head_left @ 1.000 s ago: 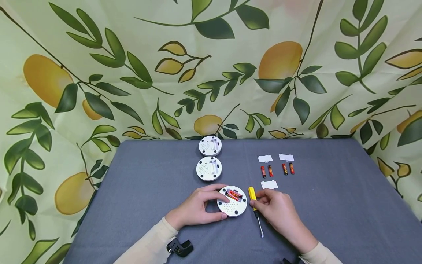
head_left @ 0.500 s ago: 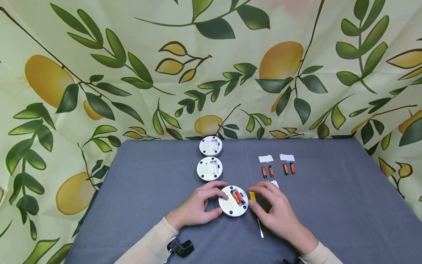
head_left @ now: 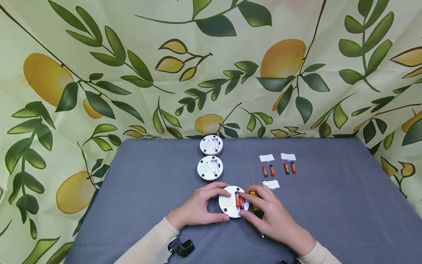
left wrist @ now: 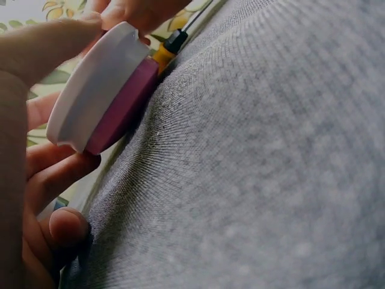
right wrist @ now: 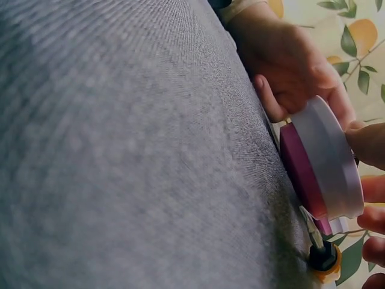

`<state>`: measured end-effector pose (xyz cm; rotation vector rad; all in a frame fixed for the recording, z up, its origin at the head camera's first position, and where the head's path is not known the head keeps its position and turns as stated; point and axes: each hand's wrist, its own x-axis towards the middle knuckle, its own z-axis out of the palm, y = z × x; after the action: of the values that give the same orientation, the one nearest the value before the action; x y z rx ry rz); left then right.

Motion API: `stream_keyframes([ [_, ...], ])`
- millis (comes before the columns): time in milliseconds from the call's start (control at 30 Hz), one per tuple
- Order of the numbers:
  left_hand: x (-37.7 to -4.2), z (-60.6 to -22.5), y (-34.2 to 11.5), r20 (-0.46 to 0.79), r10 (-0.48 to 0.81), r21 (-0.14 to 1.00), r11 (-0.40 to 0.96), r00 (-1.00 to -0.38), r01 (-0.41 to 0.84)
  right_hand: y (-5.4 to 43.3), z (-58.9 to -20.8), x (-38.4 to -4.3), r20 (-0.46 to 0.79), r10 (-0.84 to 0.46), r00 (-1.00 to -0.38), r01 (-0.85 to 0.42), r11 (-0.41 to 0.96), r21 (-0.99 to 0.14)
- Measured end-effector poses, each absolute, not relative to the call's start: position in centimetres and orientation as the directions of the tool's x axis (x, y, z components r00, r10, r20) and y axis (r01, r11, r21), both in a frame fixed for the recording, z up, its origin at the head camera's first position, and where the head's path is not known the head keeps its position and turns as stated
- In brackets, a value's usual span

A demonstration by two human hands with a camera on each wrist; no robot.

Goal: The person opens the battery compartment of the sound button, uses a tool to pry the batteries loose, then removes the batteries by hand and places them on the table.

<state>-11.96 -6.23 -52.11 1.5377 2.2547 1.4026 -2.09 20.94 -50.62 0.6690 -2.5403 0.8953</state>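
Note:
My left hand holds a round white device by its rim, with the thumb at the near side and fingers at the far side. Its underside faces up, showing speaker holes and two red batteries in the compartment. In the left wrist view, the device's lower part is pink. My right hand reaches over the device's right side; its index fingertip touches the batteries and the thumb tip is at their near end. Under the right hand lies a yellow-handled screwdriver, partly hidden; its black collar shows in the right wrist view.
Two similar white devices stand farther back, their battery compartments uncovered. To the right lie white battery covers and two pairs of loose red batteries. Grey cloth covers the table; behind hangs a fruit-patterned cloth.
The device has turned in the left hand, so its batteries now point away from the person. The right hand has moved from the screwdriver onto the batteries.

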Motion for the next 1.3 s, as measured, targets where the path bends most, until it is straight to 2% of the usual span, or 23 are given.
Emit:
stream_keyframes([
  [600, -12.02, -51.87, -6.05, 0.381, 0.774, 0.726, 0.087, -0.505, 0.682, 21.16, -50.79, -2.4, 0.5, -0.315, -0.807, -0.564, 0.665, -0.49],
  [733, -12.04, -51.9, -6.05, 0.385, 0.775, 0.719, 0.089, -0.502, 0.689, 21.17, -50.84, -2.54, 0.547, -0.327, -0.771, -0.605, 0.644, -0.469],
  [1000, -11.9, -51.85, -6.07, 0.35, 0.772, 0.754, 0.104, -0.53, 0.649, 21.05, -50.75, -2.75, 0.659, -0.361, -0.66, -0.708, 0.591, -0.386],
  [1300, -11.93, -51.8, -6.12, 0.292, 0.77, 0.785, 0.147, -0.568, 0.602, 21.06, -50.71, -2.69, 0.687, -0.442, -0.577, -0.768, 0.581, -0.271],
])
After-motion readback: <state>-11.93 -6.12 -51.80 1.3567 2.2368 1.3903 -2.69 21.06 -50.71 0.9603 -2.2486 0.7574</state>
